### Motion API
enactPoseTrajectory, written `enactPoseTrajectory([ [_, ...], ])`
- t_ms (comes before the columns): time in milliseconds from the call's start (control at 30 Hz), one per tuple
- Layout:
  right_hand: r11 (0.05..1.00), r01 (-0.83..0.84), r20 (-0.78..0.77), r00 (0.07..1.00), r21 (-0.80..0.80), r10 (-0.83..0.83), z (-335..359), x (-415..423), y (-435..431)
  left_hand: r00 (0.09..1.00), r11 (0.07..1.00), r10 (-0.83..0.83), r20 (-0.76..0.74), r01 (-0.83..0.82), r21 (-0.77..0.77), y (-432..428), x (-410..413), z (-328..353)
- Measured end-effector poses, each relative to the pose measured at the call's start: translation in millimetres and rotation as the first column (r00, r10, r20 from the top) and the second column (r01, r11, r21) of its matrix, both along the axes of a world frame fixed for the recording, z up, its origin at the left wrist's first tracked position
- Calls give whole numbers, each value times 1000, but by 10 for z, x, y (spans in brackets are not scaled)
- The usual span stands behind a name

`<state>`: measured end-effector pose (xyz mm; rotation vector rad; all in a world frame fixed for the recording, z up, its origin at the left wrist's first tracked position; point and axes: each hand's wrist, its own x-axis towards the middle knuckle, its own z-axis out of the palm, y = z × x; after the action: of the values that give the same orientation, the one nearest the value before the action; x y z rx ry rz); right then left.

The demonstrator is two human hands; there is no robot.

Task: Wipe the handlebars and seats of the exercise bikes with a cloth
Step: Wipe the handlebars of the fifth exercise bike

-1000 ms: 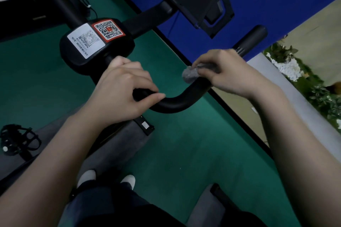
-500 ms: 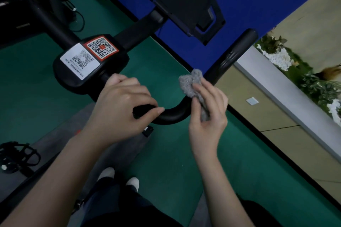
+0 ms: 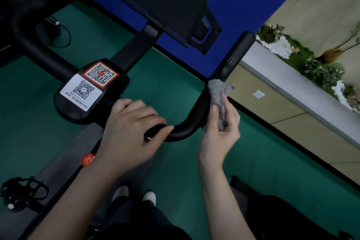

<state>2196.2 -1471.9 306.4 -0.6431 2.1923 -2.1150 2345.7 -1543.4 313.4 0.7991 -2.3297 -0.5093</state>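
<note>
Handlebar (image 3: 183,131) is black & U-bent: it runs from the centre hub (image 3: 78,111) out to the R, dips, then climbs to a blunt end close to the blue wall panel (image 3: 243,6). L hand (image 3: 128,130) sits on the low stretch just R of the hub, fingers curled down over the bar & thumb laid along it pointing R, so it grips the handlebar. R hand (image 3: 220,134) is at the bend where the bar starts to rise. Its thumb & fingers are only half curled, pinching a grey cloth (image 3: 218,91). The bunched top of the cloth sticks up past the fingertips & lies against the R side of the bar. Hub carries 2 QR stickers, a red-framed one (image 3: 101,73) & a white one (image 3: 82,91) touching it at lower L. Above, on a stem, is the dark back of a screen mount (image 3: 171,2). Green floor (image 3: 165,87) lies below. A black strapped pedal (image 3: 21,193) is at lower L, an orange knob (image 3: 88,159) shows just beside the L wrist, & toes of white shoes (image 3: 149,197) show between the forearms. Far R is a grey planter ledge (image 3: 282,76) w/ green plants & white pebbles.
</note>
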Motion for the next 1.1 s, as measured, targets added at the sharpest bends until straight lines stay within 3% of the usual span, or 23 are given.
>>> enactPoseTrajectory([
  [133, 986, 107, 316, 947, -124, -63, 40, -55, -125, 1000, 1000, -7, 12, 7, -24, -13, 18, 2],
  [233, 970, 108, 501, 865, -217, 16, 62, -46, -178, 1000, 999, -16, 11, 16, -39, -20, 21, 5],
  [567, 945, 148, 749, 650, -293, 130, 149, -178, -312, 1000, 997, -18, -14, 17, -69, -42, 14, -38],
  [633, 943, 152, 742, 658, -298, 128, 174, -238, -350, 1000, 998, -23, -1, 23, -61, -40, 10, -28],
  [733, 969, 141, 559, 829, -203, -4, 120, -176, -292, 998, 999, -31, 56, 33, -42, -33, 0, 1],
  [800, 989, 94, 311, 949, -113, -54, 85, -105, -202, 994, 999, -29, 102, 31, -22, -23, -26, 28],
  [867, 999, 35, 48, 998, -11, -34, 62, -90, -122, 990, 999, -38, 138, 36, 17, -8, -99, 73],
  [967, 982, -40, -312, 945, 184, 97, 89, -202, -58, 980, 996, -54, 192, 40, 74, 21, -312, 194],
  [1100, 866, -123, -551, 725, 485, 412, 293, -509, -82, 984, 986, -56, 171, 27, 167, 27, -603, 286],
])
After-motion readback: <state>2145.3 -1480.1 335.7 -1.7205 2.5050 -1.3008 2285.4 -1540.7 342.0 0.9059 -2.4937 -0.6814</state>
